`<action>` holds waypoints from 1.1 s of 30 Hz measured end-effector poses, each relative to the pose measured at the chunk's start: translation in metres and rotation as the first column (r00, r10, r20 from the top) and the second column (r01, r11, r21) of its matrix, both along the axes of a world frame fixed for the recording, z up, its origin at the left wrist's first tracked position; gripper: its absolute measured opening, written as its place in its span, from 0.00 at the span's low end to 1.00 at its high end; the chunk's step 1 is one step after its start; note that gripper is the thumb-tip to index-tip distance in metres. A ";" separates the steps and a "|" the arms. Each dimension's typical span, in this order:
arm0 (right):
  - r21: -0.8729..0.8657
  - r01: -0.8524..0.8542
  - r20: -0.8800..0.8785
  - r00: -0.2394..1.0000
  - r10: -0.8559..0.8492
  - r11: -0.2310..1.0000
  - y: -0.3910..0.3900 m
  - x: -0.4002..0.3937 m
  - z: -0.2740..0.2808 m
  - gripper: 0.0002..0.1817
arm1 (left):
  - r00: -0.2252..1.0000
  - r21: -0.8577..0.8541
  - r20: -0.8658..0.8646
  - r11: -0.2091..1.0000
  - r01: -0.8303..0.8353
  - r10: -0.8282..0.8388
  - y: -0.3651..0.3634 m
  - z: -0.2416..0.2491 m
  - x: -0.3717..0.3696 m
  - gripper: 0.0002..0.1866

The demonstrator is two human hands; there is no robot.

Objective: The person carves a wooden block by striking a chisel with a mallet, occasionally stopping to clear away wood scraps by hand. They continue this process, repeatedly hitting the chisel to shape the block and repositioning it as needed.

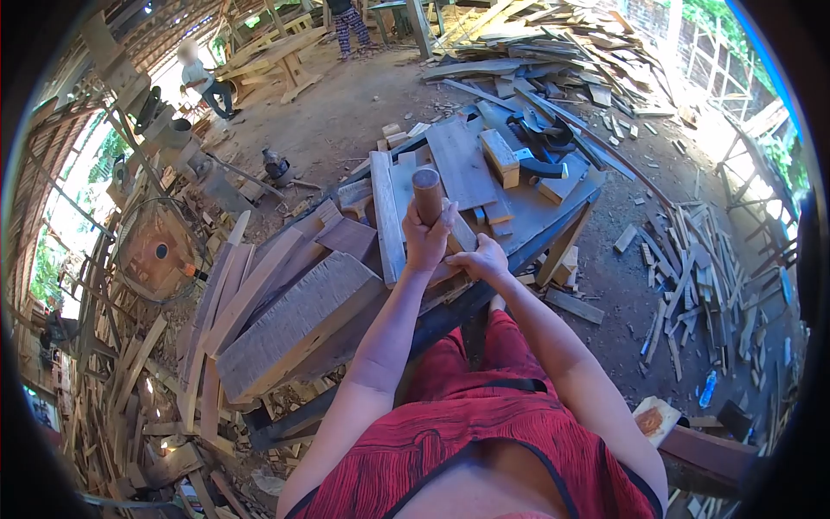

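Observation:
My left hand (428,235) is wrapped round a brown cylindrical wooden piece (426,183), whose round end points up toward the camera. Just to the right, my right hand (481,258) is closed at the edge of a wooden piece (460,233) that slants between the hands; its fingertips are partly hidden. Beyond them a wide flat board (462,164) lies on the workbench (553,216). A pale narrow plank (387,216) is left of my left hand. Behind my right hand is a wooden block (500,157), beside a saw with a dark handle (543,168).
A thick timber beam (294,324) and several planks lie at the left. Scrap wood (692,277) covers the ground at the right, with a large plank pile (553,52) behind. One person (201,80) is at the back left, another (347,26) at the top.

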State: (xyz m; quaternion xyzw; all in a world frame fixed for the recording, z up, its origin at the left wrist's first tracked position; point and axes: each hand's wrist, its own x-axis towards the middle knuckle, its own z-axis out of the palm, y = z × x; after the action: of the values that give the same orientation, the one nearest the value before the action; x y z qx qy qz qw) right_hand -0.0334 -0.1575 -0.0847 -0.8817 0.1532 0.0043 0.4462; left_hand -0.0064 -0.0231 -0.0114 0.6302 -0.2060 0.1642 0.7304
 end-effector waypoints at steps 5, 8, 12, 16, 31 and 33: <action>-0.003 -0.005 0.007 1.000 0.005 1.000 0.002 -0.004 0.005 0.40 | 0.999 -0.035 -0.036 0.999 -0.015 0.014 0.003 0.001 -0.001 0.11; 0.016 0.002 -0.037 0.999 -0.002 1.000 0.000 -0.001 0.005 0.38 | 1.000 -0.064 0.012 0.998 -0.026 0.027 0.002 0.002 0.001 0.10; 0.024 0.007 -0.014 1.000 -0.007 1.000 0.001 -0.004 0.008 0.38 | 1.000 -0.100 -0.028 0.995 -0.008 0.005 0.004 0.005 -0.003 0.09; -0.005 0.010 0.004 1.000 -0.010 1.000 0.001 -0.003 0.003 0.38 | 0.999 -0.083 -0.043 0.996 0.019 -0.023 0.007 0.000 0.001 0.12; -0.021 0.009 0.019 1.000 -0.009 1.000 0.001 -0.007 0.006 0.39 | 0.999 -0.039 -0.012 0.998 -0.049 0.049 0.000 -0.001 0.001 0.11; -0.019 0.010 0.016 1.000 -0.010 1.000 0.001 -0.006 0.006 0.39 | 0.999 -0.031 -0.044 0.999 -0.032 0.030 0.003 0.003 -0.003 0.11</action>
State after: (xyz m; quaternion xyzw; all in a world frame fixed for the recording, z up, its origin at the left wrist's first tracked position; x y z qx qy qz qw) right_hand -0.0398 -0.1567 -0.0784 -0.8851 0.1541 -0.0066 0.4392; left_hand -0.0096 -0.0198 -0.0080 0.6249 -0.1776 0.1651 0.7421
